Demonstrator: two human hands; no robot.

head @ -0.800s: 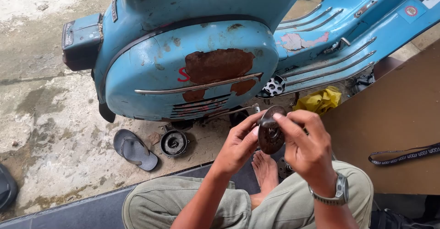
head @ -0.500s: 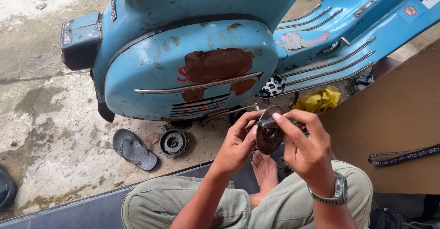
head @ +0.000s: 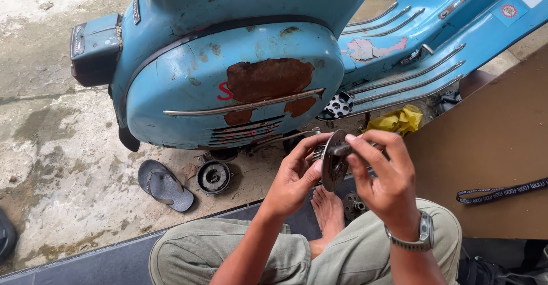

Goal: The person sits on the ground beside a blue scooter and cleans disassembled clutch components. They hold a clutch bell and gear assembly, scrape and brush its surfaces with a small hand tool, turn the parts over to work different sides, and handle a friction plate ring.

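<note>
The person sat cross-legged on a dark mat (head: pixel 103 262) beside a light blue scooter (head: pixel 240 85) with a large rust patch on its side panel. Both hands were raised in front of the knees, holding a round, dark metal disc part (head: pixel 333 162) between them, just below the scooter's footboard. The left hand (head: pixel 294 176) cupped the disc from its near side, fingers curled over the rim and the thumb pressed against the face. The right hand (head: pixel 382 176) wore a wristwatch (head: pixel 421 235) and pinched a short stub or shaft at the disc's centre with thumb and forefinger; what exactly that stub was could not be made out, as the fingers covered most of it. A bare foot (head: pixel 328 208) lay under the hands, with a small toothed metal part (head: pixel 355 206) just beside it on the mat. On the concrete floor (head: pixel 51 148) near the scooter's rear lay a grey sandal (head: pixel 164 185) and, close beside it, a round black engine part (head: pixel 214 176). A yellow rag (head: pixel 397 120) sat under the footboard, and a black strap (head: pixel 502 191) lay across a brown board (head: pixel 491 148) to the right.
</note>
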